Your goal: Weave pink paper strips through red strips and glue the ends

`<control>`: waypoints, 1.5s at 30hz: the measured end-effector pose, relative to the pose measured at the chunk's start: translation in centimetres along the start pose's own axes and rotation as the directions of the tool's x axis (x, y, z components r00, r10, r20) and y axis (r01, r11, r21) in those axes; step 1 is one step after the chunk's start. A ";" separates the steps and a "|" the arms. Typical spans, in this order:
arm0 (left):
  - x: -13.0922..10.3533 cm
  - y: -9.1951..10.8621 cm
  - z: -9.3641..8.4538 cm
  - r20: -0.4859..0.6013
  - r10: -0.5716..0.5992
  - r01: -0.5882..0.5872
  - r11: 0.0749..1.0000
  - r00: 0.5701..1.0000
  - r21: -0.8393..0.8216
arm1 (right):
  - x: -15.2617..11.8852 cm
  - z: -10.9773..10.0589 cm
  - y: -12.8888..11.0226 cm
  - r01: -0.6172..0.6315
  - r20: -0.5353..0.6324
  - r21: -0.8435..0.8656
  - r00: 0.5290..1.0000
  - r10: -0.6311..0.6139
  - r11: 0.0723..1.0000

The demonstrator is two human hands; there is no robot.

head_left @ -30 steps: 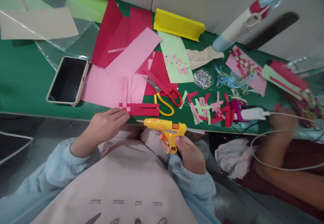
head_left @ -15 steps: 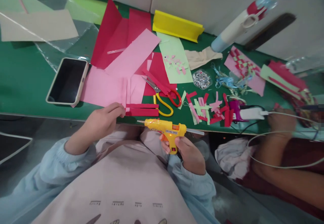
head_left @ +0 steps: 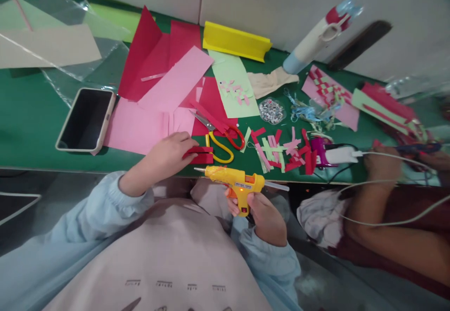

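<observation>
My right hand (head_left: pixel 262 210) is wrapped round the handle of a yellow hot glue gun (head_left: pixel 228 178), its fingers near the orange trigger. The nozzle points left, just off the table's front edge, and a clear glue stick (head_left: pixel 277 186) juts from its back. My left hand (head_left: pixel 170 158) is closed, with fingertips at red paper strips (head_left: pixel 203 155) lying near the table edge; it covers their left ends. Right beside the strips lie scissors (head_left: pixel 220 144) with one yellow and one red handle. Pink paper (head_left: pixel 135 128) spreads behind my left hand.
A phone (head_left: pixel 86 119) lies at left on the green table (head_left: pixel 28 109). Small cut paper strips (head_left: pixel 281 150), a dish of beads (head_left: pixel 271 110) and a purple plug adapter (head_left: pixel 319 152) sit to the right. Another person's arm (head_left: pixel 381 175) and a white cable (head_left: pixel 397 155) are at far right.
My left hand has moved right, from the pink strips onto the left part of the red strips. The glue gun stays in my right hand, nearly still. The view has shifted slightly.
</observation>
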State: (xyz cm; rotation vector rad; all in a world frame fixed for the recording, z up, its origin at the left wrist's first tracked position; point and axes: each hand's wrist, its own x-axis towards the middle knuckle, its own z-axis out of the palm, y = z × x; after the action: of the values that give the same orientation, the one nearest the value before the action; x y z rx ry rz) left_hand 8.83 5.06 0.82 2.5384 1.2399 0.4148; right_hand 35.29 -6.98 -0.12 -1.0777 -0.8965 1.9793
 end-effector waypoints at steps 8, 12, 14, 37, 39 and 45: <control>2.6 1.1 1.1 0.105 0.026 -0.038 0.993 0.994 0.111 | -0.6 -1.6 -0.3 0.061 -0.047 -0.013 0.997 -0.061 0.998; 2.7 1.4 0.7 0.123 0.008 -0.026 0.989 0.992 0.145 | -0.6 -2.1 -0.1 0.079 -0.035 0.020 0.996 -0.078 0.997; 2.7 1.4 0.7 0.134 0.002 -0.024 0.986 0.991 0.163 | -0.6 -2.2 0.0 0.080 -0.028 0.035 0.996 -0.079 0.996; -0.4 1.2 -0.9 -0.207 -0.540 0.486 0.834 0.816 -0.259 | 0.0 -1.1 -0.8 0.014 -0.043 0.021 0.999 -0.013 1.000; -1.1 1.0 -1.6 -0.190 -0.661 0.576 0.736 0.726 -0.356 | 0.3 -0.9 -1.0 0.007 -0.030 -0.007 1.000 -0.007 1.000; -3.3 -0.3 -2.6 -0.102 -0.798 0.571 0.508 0.594 -0.645 | 1.9 0.2 -1.3 0.004 0.057 -0.115 0.998 0.002 0.993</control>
State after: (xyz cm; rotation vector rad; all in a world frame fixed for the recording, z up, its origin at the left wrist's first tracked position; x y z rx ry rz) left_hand 5.74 2.93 2.68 1.2991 1.8341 0.9369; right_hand 34.65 -4.84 0.31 -1.0888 -1.0526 1.9864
